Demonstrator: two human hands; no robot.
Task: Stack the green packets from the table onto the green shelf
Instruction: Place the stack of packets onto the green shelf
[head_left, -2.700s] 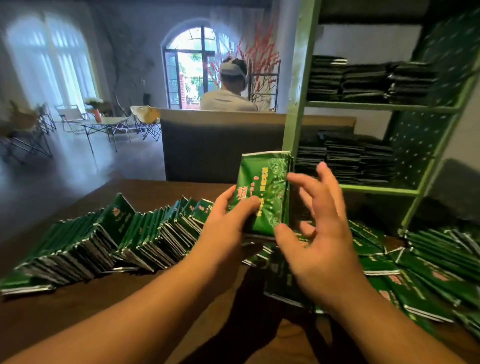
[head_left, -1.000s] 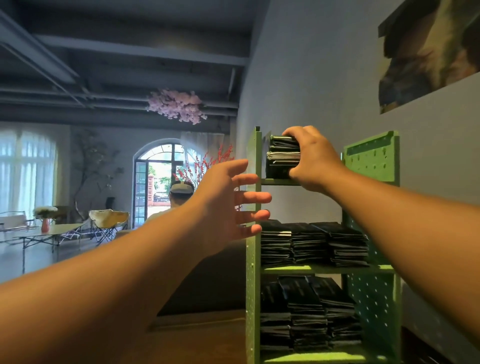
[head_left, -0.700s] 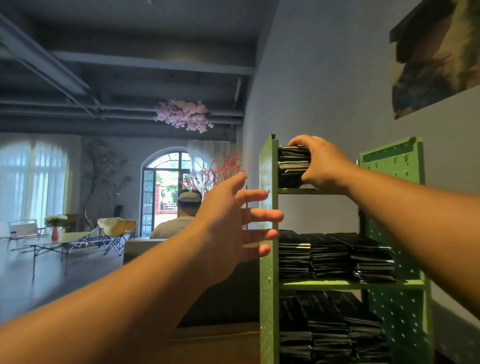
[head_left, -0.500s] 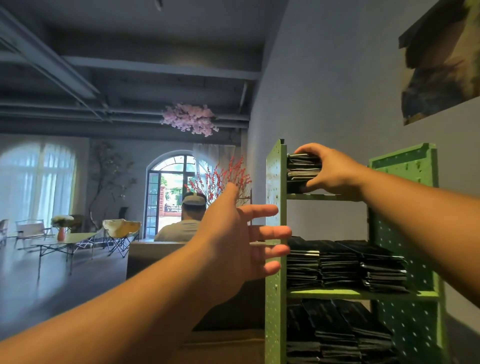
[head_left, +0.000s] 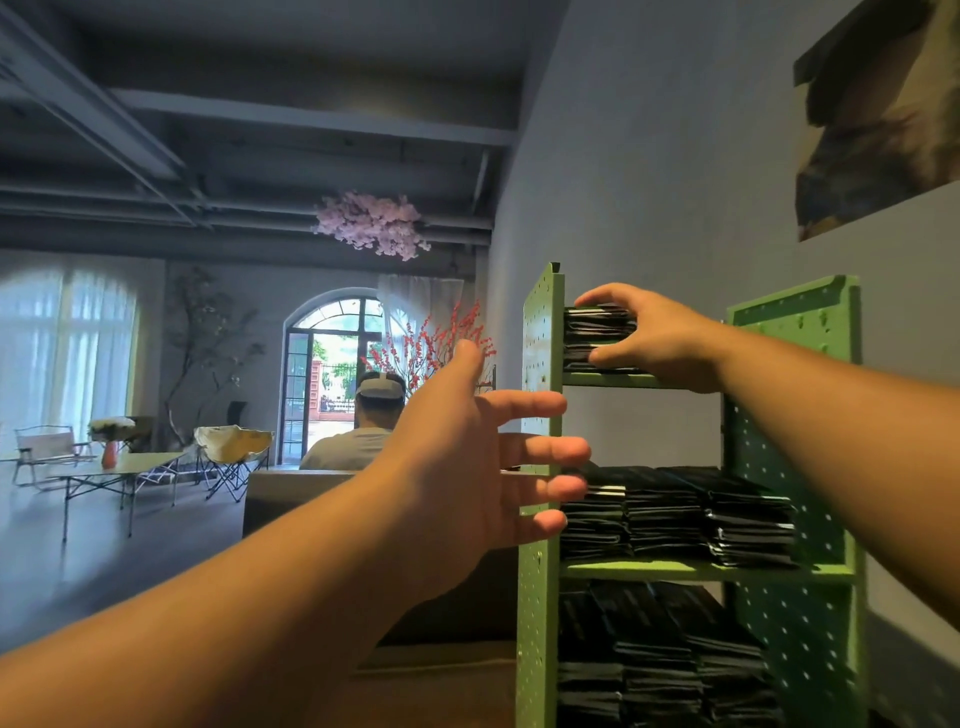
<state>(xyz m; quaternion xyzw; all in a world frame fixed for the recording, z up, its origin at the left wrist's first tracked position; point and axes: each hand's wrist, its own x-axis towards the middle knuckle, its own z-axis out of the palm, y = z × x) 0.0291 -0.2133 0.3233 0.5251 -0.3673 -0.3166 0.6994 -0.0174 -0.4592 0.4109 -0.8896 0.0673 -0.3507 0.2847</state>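
The green packets (head_left: 597, 332) are held in a small pile on the top board of the green shelf (head_left: 543, 332), hard against its left wall, with the right hand (head_left: 657, 338) curled over them, fingers on top and thumb underneath. The pile could be tipped off the front edge if the grip is pulled away fast. Open room is seen only to the right on that board, and the left hand (head_left: 467, 467) is spread wide with nothing in it, beside the left wall.
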